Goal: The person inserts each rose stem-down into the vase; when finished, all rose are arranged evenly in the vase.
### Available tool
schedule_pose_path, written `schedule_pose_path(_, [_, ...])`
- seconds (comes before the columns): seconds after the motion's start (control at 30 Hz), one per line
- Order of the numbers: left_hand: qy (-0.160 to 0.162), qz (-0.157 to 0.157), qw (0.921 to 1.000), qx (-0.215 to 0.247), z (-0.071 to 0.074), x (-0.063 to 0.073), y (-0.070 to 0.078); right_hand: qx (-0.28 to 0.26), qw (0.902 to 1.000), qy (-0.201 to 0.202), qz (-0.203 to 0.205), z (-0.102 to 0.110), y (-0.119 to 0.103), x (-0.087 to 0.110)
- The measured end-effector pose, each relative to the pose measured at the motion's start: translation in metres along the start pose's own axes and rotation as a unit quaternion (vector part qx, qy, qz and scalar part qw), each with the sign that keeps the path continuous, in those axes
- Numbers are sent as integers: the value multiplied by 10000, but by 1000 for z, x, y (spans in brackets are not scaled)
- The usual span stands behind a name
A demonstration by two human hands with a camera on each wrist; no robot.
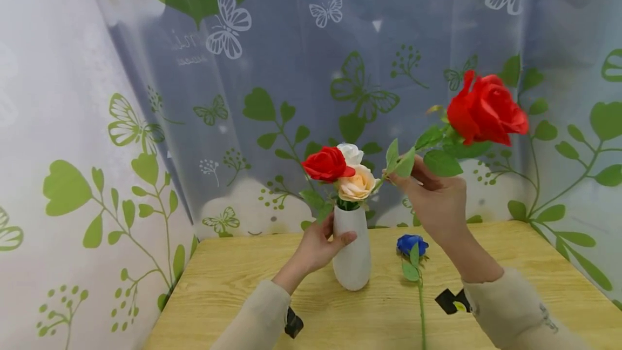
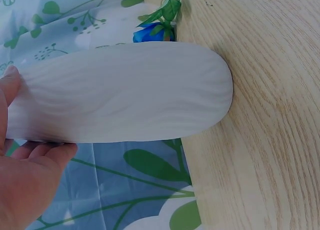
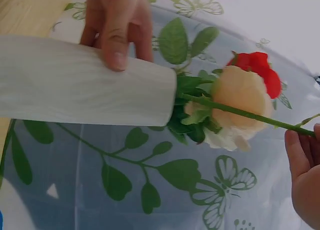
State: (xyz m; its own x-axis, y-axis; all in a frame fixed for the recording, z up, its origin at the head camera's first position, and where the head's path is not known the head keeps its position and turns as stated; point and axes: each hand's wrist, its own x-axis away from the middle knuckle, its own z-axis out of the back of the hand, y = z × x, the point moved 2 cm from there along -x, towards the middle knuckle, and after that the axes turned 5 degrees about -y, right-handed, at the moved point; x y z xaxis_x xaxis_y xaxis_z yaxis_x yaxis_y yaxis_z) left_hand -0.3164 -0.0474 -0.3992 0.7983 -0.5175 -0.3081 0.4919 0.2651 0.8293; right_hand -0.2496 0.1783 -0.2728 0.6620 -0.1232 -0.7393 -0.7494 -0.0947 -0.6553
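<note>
A white vase (image 1: pixel 352 255) stands on the table, and my left hand (image 1: pixel 316 247) grips it near the top, thumb across the front. It holds a red rose (image 1: pixel 325 164), a white rose (image 1: pixel 350 153) and a peach rose (image 1: pixel 358 183). My right hand (image 1: pixel 441 207) pinches the green stem (image 3: pixel 262 120) of another red rose (image 1: pixel 488 109), whose bloom tilts up to the right. In the right wrist view that stem crosses the peach rose, its lower end among the leaves at the vase mouth; whether it is inside I cannot tell. The left wrist view shows the vase's rounded base (image 2: pixel 215 89).
A blue rose (image 1: pixel 410 244) lies on the wooden table (image 1: pixel 233 285) right of the vase, its stem toward the front edge. Behind the table hangs a curtain (image 1: pixel 291 26) printed with leaves and butterflies. Black straps (image 1: pixel 293 323) show at both wrists.
</note>
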Motion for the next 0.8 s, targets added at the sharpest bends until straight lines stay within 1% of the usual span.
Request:
schedule_pose_path(0.1, [-25,14,10000,-20,0,0,-1,407,9973,-347,503,-1,11,2])
schedule_pose_path(0.2, [-36,41,10000,-27,0,-1,-3,625,9952,-410,625,-1,23,3])
schedule_pose_path(0.23, [-34,45,10000,0,0,-1,-3,679,9953,-377,578,-1,26,4])
schedule_pose_path(0.3, [3,11,10000,70,0,-2,-3,842,9955,-267,346,-2,32,5])
schedule_pose_path(0.4, [98,-53,9998,180,0,-2,-1,1132,9930,-107,-319,-4,40,9])
schedule_pose_path(0.47, [147,-71,9996,249,0,-3,0,1217,9889,-27,-852,-6,46,11])
schedule_pose_path(0.53, [163,-81,9995,244,0,-3,0,1231,9836,-36,-1316,-7,53,14])
schedule_pose_path(0.57, [163,-54,9996,240,0,-3,-1,1210,9819,-66,-1457,-8,56,16])
schedule_pose_path(0.67, [136,65,9996,240,-1,-2,-1,1237,9778,-214,-1678,-10,65,18])
schedule_pose_path(0.7, [124,90,9996,237,-1,-2,-1,1313,9764,-263,-1692,-11,67,19])
schedule_pose_path(0.77, [124,166,9994,260,-1,-1,-2,1584,9714,-301,-1742,-12,69,18])
schedule_pose_path(0.8, [124,155,9995,246,-1,-1,-2,1746,9680,-322,-1773,-12,69,18])
